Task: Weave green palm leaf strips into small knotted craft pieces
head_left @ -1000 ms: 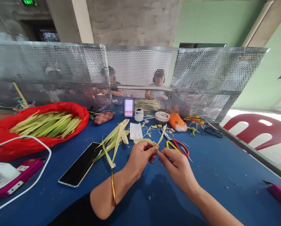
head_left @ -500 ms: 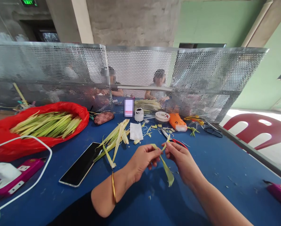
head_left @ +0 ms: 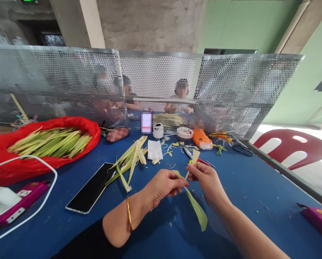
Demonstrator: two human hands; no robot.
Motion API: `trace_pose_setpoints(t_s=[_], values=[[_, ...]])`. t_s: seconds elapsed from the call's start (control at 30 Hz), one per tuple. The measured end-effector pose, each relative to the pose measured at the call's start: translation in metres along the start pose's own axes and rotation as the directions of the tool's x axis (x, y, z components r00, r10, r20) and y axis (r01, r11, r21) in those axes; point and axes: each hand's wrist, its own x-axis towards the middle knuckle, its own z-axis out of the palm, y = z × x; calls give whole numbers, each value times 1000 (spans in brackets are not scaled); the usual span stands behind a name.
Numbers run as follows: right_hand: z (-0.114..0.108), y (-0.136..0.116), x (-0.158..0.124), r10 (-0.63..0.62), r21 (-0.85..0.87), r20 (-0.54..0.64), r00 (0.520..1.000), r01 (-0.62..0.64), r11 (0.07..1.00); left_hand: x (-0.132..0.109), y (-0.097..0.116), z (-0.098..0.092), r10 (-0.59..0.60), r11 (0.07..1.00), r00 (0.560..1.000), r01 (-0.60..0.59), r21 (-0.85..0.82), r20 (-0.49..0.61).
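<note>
Leaf (head_left: 198, 211), below centre of the frame, pinched in fingertips of left hand (head_left: 164, 183) and right hand (head_left: 206, 176); best held snug, drawn gently to avoid tearing.

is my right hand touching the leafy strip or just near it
Touching. The head view shows the right hand pinching the leafy strip, whose pale end sticks up just above the grip.
</note>
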Motion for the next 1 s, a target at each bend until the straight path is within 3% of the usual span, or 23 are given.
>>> trace_pose_setpoints(t_s=[0.07, 0.1, 0.13, 0.17, 0.2, 0.27, 0.33, 0.37, 0.47, 0.6, 0.8, 1.0], values=[[-8, -5, 5, -162, -219, -171, 972, 123, 968, -1, 1, 1, -22, 999, 999, 23, -27, 26], [-12, -8, 6, -296, -352, -248, 923, 199, 915, -1, 2, 1, -35, 998, 999, 37, -46, 40], [-15, -11, 7, -428, -480, -261, 866, 268, 835, -1, 3, 2, -48, 997, 997, 51, -63, 53], [-17, -14, 6, -519, -580, -201, 830, 326, 746, -1, 3, 2, -57, 996, 996, 61, -69, 63], [-17, -17, 5, -545, -638, -89, 834, 372, 674, -1, 3, 3, -57, 996, 996, 61, -61, 68], [-13, -18, 0, -402, -625, 170, 900, 414, 662, 0, 2, 3, -38, 999, 997, 39, -8, 64], [-6, -16, -6, -179, -532, 324, 929, 335, 777, 1, 0, 4, -6, 997, 999, 3, 73, 41], [-2, -14, -8, -104, -479, 342, 934, 269, 836, 1, -1, 5, 15, 994, 1000, -17, 109, 19], [6, -9, -12, -15, -316, 279, 960, 106, 943, 1, -2, 7, 59, 983, 998, -53, 177, -27], [9, -8, -13, 42, -123, 212, 976, -16, 992, -1, 0, 8, 41, 983, 999, -34, 179, -35], [12, -5, -17, 32, -7, 148, 988, -31, 1000, -2, 2, 5, 8, 985, 1000, -10, 171, 10], [17, -2, -20, 5, -17, 123, 992, -3, 1000, 0, -1, 1, 1, 982, 999, -10, 190, 50]])
